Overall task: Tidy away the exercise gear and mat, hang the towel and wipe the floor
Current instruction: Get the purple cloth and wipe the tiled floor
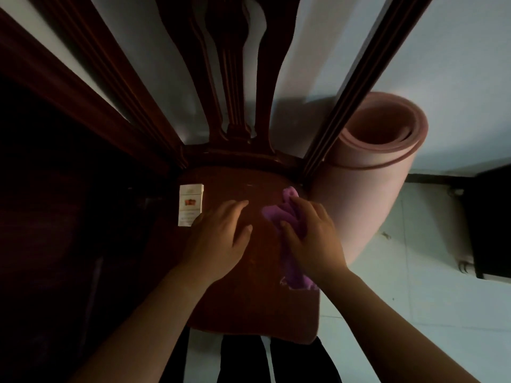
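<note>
Left hand (pixel 221 239) and right hand (pixel 309 241) bare, forearms uncovered to the frame edge. Lower body: black trousers (pixel 243 360), detail lost in shadow

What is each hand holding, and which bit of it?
The right hand grips the purple cloth around its bunched middle, both ends sticking out. The left hand holds nothing; it lies open on the chair seat.

You've one cam, head-worn, wide-angle: looks steeply down, close over the chair seat (pixel 249 272), w/ wall and floor (pixel 414 272) at the edges.
</note>
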`<action>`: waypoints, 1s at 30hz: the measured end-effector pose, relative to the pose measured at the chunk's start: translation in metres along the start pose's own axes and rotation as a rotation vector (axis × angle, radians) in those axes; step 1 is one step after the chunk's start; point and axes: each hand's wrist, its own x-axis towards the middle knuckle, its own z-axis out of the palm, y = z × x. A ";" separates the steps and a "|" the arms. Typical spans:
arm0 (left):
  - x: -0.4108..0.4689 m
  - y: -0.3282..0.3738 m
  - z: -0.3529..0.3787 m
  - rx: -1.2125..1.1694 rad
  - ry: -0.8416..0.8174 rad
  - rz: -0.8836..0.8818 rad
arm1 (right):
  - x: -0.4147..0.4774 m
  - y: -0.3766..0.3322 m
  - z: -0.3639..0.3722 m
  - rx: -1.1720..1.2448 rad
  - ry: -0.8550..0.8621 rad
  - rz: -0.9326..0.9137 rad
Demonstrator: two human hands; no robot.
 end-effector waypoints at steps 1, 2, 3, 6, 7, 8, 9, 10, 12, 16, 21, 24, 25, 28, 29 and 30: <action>0.008 -0.005 0.010 0.014 -0.021 -0.003 | 0.005 0.006 0.009 -0.005 0.010 0.020; 0.015 -0.010 0.018 0.023 -0.036 -0.003 | 0.010 0.012 0.018 -0.009 0.023 0.047; 0.021 -0.014 0.025 0.028 -0.047 0.003 | 0.014 0.016 0.025 -0.013 0.040 0.078; 0.036 -0.024 0.041 0.042 -0.059 0.024 | 0.026 0.026 0.043 -0.013 0.086 0.148; 0.040 -0.027 0.045 0.051 -0.062 0.030 | 0.029 0.029 0.048 -0.005 0.096 0.163; 0.044 -0.030 0.049 0.062 -0.066 0.036 | 0.032 0.031 0.053 -0.002 0.098 0.174; 0.047 -0.032 0.051 0.074 -0.070 0.041 | 0.033 0.034 0.058 -0.011 0.091 0.182; 0.049 -0.033 0.054 0.085 -0.075 0.044 | 0.034 0.036 0.062 -0.026 0.073 0.190; 0.053 -0.036 0.057 0.104 -0.078 0.059 | 0.034 0.040 0.067 -0.043 0.033 0.203; 0.057 -0.039 0.060 0.111 -0.081 0.085 | 0.033 0.045 0.072 -0.117 -0.025 0.126; 0.060 -0.045 0.068 0.094 -0.070 0.100 | 0.037 0.053 0.083 -0.253 -0.176 0.003; 0.063 -0.050 0.078 0.117 -0.096 0.089 | 0.039 0.060 0.093 -0.327 -0.255 -0.015; 0.065 -0.052 0.083 0.145 -0.117 0.089 | 0.040 0.063 0.097 -0.346 -0.271 -0.013; 0.067 -0.057 0.092 0.222 -0.196 0.081 | 0.039 0.068 0.104 -0.397 -0.286 0.006; 0.068 -0.058 0.094 0.233 -0.205 0.086 | 0.039 0.068 0.105 -0.402 -0.267 0.015; 0.067 -0.059 0.094 0.223 -0.219 0.082 | 0.037 0.065 0.106 -0.390 -0.263 0.042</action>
